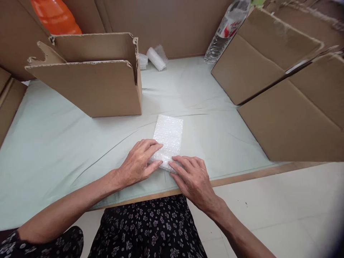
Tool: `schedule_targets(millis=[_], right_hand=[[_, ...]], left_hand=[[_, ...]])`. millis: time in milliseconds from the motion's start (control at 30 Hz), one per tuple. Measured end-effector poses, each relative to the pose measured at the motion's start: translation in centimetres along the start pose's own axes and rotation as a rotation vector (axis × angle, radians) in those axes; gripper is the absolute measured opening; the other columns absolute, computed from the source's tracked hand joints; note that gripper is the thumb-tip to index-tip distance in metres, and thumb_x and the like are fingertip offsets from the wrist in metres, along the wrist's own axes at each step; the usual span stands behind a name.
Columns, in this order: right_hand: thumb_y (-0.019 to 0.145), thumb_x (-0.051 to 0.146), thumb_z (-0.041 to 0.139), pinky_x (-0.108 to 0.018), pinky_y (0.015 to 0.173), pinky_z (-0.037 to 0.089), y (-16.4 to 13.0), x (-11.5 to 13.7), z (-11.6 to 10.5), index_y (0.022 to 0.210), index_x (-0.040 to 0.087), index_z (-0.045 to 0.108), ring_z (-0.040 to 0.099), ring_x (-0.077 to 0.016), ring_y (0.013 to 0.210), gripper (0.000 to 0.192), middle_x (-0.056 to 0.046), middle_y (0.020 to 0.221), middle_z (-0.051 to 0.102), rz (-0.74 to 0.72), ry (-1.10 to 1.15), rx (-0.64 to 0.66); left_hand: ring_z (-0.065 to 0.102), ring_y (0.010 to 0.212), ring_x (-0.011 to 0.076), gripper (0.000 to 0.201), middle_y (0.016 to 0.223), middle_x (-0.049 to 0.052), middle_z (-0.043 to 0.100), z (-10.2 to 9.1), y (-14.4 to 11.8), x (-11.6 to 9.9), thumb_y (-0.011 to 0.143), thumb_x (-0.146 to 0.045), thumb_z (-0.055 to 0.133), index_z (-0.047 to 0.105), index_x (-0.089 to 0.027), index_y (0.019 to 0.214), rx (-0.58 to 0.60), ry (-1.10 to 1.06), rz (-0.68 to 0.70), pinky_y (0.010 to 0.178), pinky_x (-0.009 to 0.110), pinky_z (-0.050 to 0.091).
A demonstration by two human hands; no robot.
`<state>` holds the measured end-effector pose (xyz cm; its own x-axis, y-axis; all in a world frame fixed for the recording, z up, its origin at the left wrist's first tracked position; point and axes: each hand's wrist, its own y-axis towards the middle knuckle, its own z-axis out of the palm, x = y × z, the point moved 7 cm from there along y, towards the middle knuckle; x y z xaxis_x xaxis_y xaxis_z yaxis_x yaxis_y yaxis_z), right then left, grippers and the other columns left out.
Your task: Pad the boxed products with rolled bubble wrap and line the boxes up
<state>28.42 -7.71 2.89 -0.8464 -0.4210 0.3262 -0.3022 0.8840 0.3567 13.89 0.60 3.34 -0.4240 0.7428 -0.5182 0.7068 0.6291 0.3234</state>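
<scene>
A flat white rectangle of bubble wrap (170, 132) lies on the pale green cloth near the table's front edge. Its far end rests flat, while its near end sits between my two hands. My left hand (139, 159) grips the near left side, thumb along the front and fingers over the top. At the near right corner, my right hand (192, 175) pinches the wrap with its thumb below and fingertips on top. The part under my fingers is hidden, and I cannot tell whether anything lies inside the wrap.
An open cardboard box (113, 87) stands at the back left. Two more cardboard boxes (295, 118) fill the right side. A clear plastic bottle (228, 30), an orange bottle (57, 16) and a small roll of clear plastic (156, 59) are at the back. The table's front edge (242, 175) runs close by my hands.
</scene>
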Motion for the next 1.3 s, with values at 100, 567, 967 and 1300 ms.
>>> schedule_targets(millis=[100,567,967,1300], right_hand=[[0.096,0.011,0.058,-0.038,0.083,0.046,0.3,-0.4,0.0,0.118,0.018,0.061,0.065,-0.0202,0.094,0.024,-0.007,0.109,0.074,0.014,0.169,-0.038],[0.094,0.022,0.064,-0.043,0.088,0.044,1.2,0.2,0.1,0.122,0.017,0.06,0.063,-0.0275,0.108,0.029,-0.013,0.121,0.07,-0.025,-0.041,-0.074],[0.098,0.027,0.059,-0.04,0.084,0.047,1.3,-0.3,-0.6,0.124,0.017,0.06,0.063,-0.0248,0.101,0.028,-0.013,0.117,0.069,0.074,0.12,-0.104],[0.097,0.018,0.058,-0.037,0.081,0.048,3.3,-1.1,0.2,0.119,0.02,0.066,0.067,-0.0211,0.095,0.023,-0.008,0.106,0.074,0.061,0.15,-0.213]], left_hand=[[0.058,0.116,0.0281,0.039,0.125,0.017,0.063,-0.5,-1.5,-0.9,0.094,-0.019,0.062,0.055,-0.014,0.131,0.026,-0.019,0.073,0.096,0.046,0.051],[0.061,0.105,0.0268,0.031,0.117,0.017,0.065,-0.3,0.0,1.1,0.097,-0.023,0.057,0.06,-0.01,0.125,-0.088,-0.017,-0.086,0.088,0.044,0.055],[0.061,0.098,0.0235,0.03,0.107,0.01,0.071,0.0,-1.2,1.2,0.097,-0.018,0.055,0.057,-0.016,0.128,0.003,-0.098,-0.058,0.086,0.042,0.052],[0.063,0.102,0.0217,0.049,0.124,0.012,0.058,-1.7,-3.0,3.9,0.096,-0.038,0.058,0.049,-0.021,0.14,-0.128,-0.34,-0.576,0.085,0.04,0.057]])
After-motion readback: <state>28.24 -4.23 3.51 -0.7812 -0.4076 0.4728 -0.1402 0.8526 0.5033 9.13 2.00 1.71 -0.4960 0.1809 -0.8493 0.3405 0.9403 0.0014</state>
